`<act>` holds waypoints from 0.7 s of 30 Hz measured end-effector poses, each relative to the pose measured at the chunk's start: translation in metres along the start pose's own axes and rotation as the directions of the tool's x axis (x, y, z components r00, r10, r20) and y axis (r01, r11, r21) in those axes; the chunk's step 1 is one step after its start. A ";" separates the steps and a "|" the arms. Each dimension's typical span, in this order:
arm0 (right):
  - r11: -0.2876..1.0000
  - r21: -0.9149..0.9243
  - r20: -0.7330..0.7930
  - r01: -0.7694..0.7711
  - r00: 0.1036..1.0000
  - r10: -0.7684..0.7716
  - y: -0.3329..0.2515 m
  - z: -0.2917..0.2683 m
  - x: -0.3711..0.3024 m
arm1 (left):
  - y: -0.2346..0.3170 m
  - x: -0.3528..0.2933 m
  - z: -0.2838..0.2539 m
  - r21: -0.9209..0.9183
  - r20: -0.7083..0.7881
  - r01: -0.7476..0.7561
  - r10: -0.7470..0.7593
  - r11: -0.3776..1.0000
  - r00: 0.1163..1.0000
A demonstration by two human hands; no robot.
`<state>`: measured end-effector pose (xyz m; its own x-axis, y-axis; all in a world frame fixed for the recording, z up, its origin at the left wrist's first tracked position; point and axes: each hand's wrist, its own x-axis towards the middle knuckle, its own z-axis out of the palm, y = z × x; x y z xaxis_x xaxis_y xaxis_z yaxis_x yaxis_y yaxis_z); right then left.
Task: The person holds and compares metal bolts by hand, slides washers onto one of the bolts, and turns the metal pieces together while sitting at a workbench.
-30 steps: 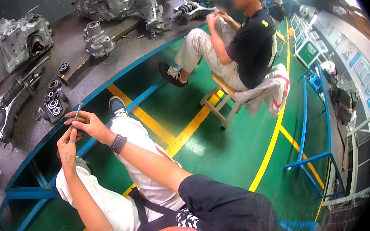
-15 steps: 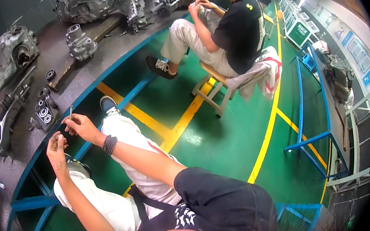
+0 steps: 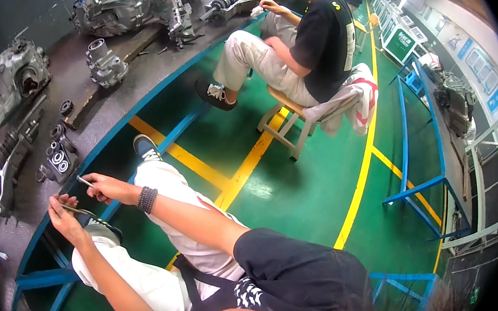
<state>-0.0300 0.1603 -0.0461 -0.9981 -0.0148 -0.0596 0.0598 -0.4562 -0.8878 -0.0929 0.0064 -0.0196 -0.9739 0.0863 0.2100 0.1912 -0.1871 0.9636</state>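
Observation:
My right hand [image 3: 109, 189], a dark beaded bracelet on its wrist, is closed around a slim metal rod [image 3: 85, 181] whose pale tip sticks out toward the bench. Just below it, my left hand [image 3: 66, 223] pinches a thin metal strip or rod [image 3: 77, 210]; its exact kind is too small to make out. Both hands are held above my knees, beside the blue edge of the workbench [image 3: 115, 121]. Nearest to them on the bench lies a small metal part with several ring-shaped openings [image 3: 59, 159].
Along the bench stand a large gearbox housing [image 3: 110, 3], another housing [image 3: 1, 82], a small cylindrical casting [image 3: 106, 63] and a shaft assembly [image 3: 7, 156]. A co-worker [image 3: 322, 45] sits on a wooden stool [image 3: 286, 119] ahead. A blue-framed table [image 3: 406, 133] stands at right.
The rod in my right hand has tipped from upright to nearly level. My left hand has shifted left and down, and a thin strip now shows in it. The co-worker's hands have moved apart.

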 end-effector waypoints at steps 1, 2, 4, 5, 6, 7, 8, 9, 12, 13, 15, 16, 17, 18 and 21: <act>0.997 -0.063 -0.012 0.049 0.999 -0.050 -0.002 -0.001 0.004 | 0.003 0.004 0.003 -0.004 0.022 -0.061 0.061 0.998 0.998; 0.993 -0.027 0.027 0.118 0.993 -0.117 -0.001 -0.004 0.002 | -0.004 0.005 -0.001 -0.009 0.024 -0.063 0.063 0.998 0.998; 0.992 -0.041 0.031 0.122 0.992 -0.121 0.006 -0.001 -0.005 | -0.017 0.000 -0.009 0.005 -0.039 0.192 -0.192 0.981 0.981; 0.991 -0.051 0.037 0.123 0.992 -0.122 0.009 -0.001 -0.008 | -0.017 0.002 -0.007 0.189 -0.078 0.266 -0.255 0.945 0.964; 0.983 -0.032 0.070 0.179 0.982 -0.176 0.009 -0.002 -0.007 | -0.018 0.003 -0.004 0.181 -0.043 0.281 -0.278 0.943 0.960; 0.984 -0.035 0.071 0.176 0.982 -0.173 0.008 -0.006 -0.007 | -0.018 0.004 -0.002 0.173 -0.007 0.296 -0.300 0.939 0.954; 0.983 -0.048 0.118 0.176 0.978 -0.169 0.005 0.002 -0.006 | -0.033 0.011 -0.019 0.180 -0.023 0.299 -0.299 0.937 0.954; 0.980 -0.068 0.170 0.187 0.970 -0.173 0.000 0.012 -0.002 | -0.056 0.030 -0.039 0.272 -0.029 0.180 -0.179 0.945 0.984; 0.976 -0.112 0.220 0.187 0.962 -0.159 0.009 -0.007 -0.004 | -0.018 0.007 -0.002 0.348 0.123 0.162 -0.216 0.923 0.969; 0.976 -0.124 0.245 0.176 0.959 -0.142 0.007 -0.003 -0.003 | 0.020 -0.004 0.009 0.337 0.164 0.208 -0.275 0.918 0.948; 0.971 -0.131 0.249 0.198 0.955 -0.161 0.003 0.004 -0.005 | -0.009 0.000 0.006 0.283 0.109 -0.114 0.086 0.952 0.990; 0.970 -0.165 0.253 0.177 0.958 -0.132 0.000 0.008 -0.006 | -0.002 -0.003 0.007 0.220 0.034 0.065 -0.074 0.973 0.997; 0.971 -0.166 0.265 0.173 0.956 -0.125 0.003 0.008 -0.006 | 0.005 -0.010 0.014 0.141 -0.021 0.244 -0.244 0.959 0.970; 0.968 -0.165 0.236 0.189 0.961 -0.147 0.003 0.007 -0.003 | 0.013 -0.011 0.016 0.091 0.006 0.304 -0.305 0.948 0.952; 0.965 -0.186 0.185 0.185 0.971 -0.150 0.010 0.001 -0.005 | 0.028 -0.016 0.009 0.140 0.058 0.161 -0.171 0.977 0.984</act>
<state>-0.0240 0.1550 -0.0543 -0.9809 -0.1105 0.1599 -0.1241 -0.2771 -0.9528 -0.0714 0.0086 0.0054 -0.9835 0.1735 0.0517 0.0469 -0.0320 0.9984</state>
